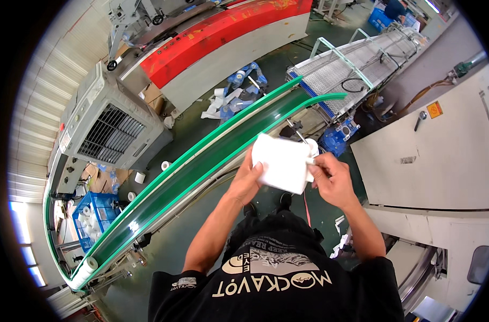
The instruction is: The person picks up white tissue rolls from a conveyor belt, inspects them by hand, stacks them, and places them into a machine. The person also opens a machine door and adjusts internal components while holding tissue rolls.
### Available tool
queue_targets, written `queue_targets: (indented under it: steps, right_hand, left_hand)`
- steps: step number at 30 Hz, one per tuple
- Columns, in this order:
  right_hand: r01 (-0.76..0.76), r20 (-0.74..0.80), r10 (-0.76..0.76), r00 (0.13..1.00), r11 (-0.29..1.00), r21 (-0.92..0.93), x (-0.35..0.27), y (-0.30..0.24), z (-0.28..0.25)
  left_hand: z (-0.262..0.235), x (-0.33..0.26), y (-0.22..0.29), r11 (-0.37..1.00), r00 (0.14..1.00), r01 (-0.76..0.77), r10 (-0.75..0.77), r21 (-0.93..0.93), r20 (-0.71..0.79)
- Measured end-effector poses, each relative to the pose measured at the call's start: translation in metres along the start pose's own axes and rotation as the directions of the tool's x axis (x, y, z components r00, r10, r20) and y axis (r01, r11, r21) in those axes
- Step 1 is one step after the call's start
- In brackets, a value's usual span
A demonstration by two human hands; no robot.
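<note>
A white paper roll [283, 162], blurred by motion, is held up between my two hands in front of my body. My left hand [247, 180] is closed on its left side, with the thumb across the front. At the right edge, the fingers of my right hand [331, 178] are bent and pinch the roll's side, where a small white bit sticks out. Behind my hands runs a green-edged conveyor [201, 152]. Part of another round white thing shows just above my right hand.
A single roll [85, 270] sits at the conveyor's lower left. Beyond it are a blue crate [98, 206] of rolls and a grey air cooler [113, 126]. A mesh belt [344, 67] stands upper right, a pale machine cabinet [427, 155] to the right. Scraps and blue plastic [239, 94] litter the floor.
</note>
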State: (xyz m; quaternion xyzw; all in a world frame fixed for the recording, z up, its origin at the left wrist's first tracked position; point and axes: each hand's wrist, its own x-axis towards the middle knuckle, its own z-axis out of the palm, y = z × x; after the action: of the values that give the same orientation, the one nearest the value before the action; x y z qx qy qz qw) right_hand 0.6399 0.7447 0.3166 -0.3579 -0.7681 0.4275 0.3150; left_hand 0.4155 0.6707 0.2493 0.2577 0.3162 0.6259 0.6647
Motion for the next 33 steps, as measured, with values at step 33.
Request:
queue_targets:
  steps: [33]
  right_hand:
    - [-0.725, 0.223, 0.881, 0.418, 0.176, 0.666, -0.208, 0.287, 0.039]
  left_hand:
    - [-0.023, -0.111, -0.055, 0.893, 0.858, 0.424, -0.449, -0.150, -0.249]
